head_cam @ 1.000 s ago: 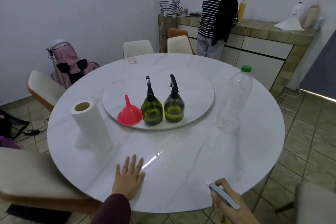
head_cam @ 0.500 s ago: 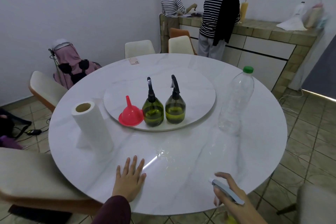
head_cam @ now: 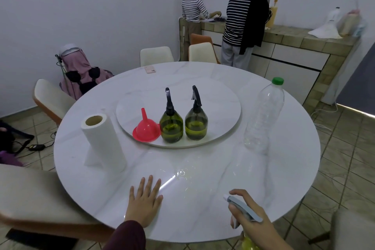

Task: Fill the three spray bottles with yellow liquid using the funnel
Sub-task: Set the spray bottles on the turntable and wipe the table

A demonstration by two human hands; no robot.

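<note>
Right hand point(head_cam: 250, 222) grips a third spray bottle point(head_cam: 243, 208) at the tabletop's point(head_cam: 203, 199) near edge, fingers curled round its trigger head, probably testing it. Left hand point(head_cam: 145, 202) rests flat with straight fingers, likely bracing. Two green bottles point(head_cam: 183, 126) sit part-filled on the turntable point(head_cam: 221, 107) beside the upturned funnel point(head_cam: 146, 129), parked within reach.

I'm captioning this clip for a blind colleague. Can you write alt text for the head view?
At a round white table, the right hand grips a spray bottle holding yellow liquid while the left hand rests flat. Beyond stand two green spray bottles, a red funnel, a paper towel roll and a clear plastic bottle.
</note>
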